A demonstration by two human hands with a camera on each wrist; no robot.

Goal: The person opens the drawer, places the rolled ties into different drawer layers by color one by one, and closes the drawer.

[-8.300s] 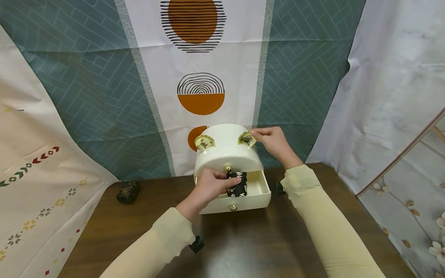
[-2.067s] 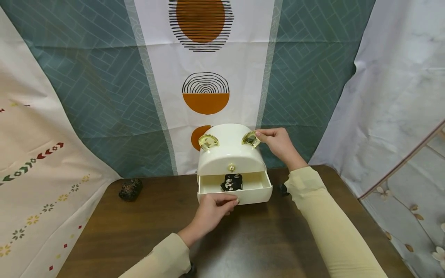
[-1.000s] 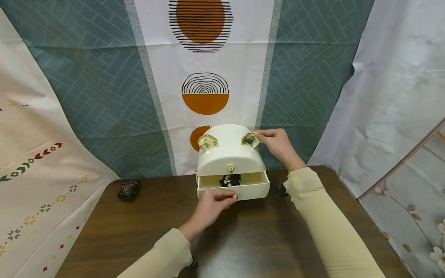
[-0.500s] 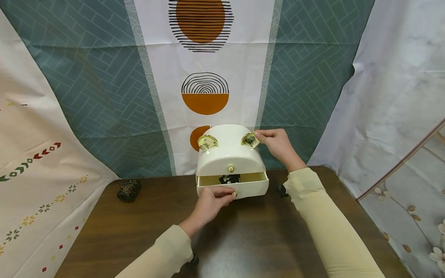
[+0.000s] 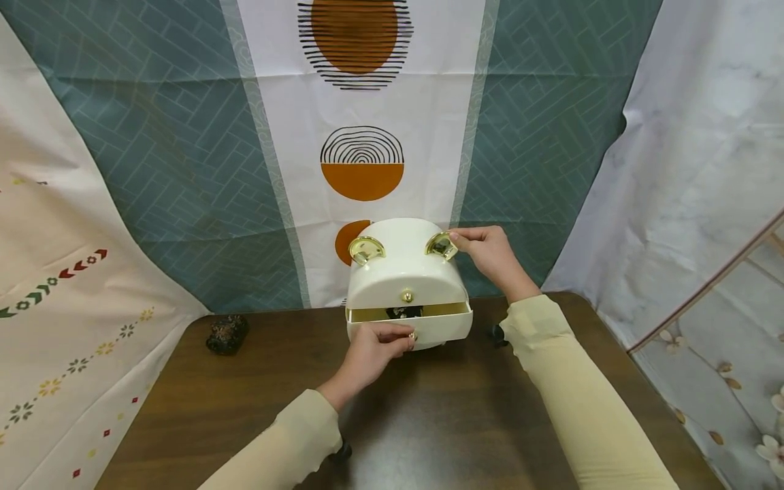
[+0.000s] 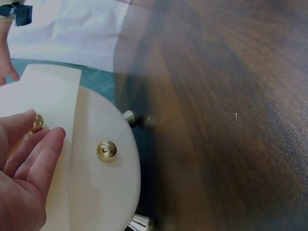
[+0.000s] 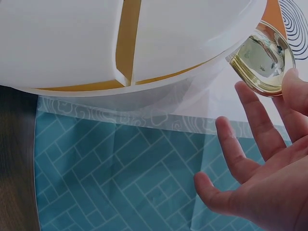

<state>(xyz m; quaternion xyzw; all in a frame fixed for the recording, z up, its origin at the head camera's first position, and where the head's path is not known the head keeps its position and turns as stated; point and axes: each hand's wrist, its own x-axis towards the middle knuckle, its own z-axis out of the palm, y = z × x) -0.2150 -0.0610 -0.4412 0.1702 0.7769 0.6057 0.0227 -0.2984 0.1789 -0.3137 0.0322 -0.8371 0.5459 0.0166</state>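
Observation:
In the head view a cream rounded box with drawers and gold ear-like pieces stands at the back of the table. One drawer is partly out, and a black floral bundle shows inside, mostly hidden by its front. My left hand pinches this drawer's gold knob between thumb and fingers. A lower knob appears beside it in the left wrist view. My right hand holds the rim of the right gold ear with thumb and fingertips, its other fingers spread.
A dark patterned bundle lies at the table's back left corner. The brown wooden table is bounded by a teal and white cloth behind and by hanging cloths on both sides.
The black bundle, earlier in my left hand, went into the drawer. My left hand then took the knob, and the drawer has slid steadily inward. My right hand stays on the ear.

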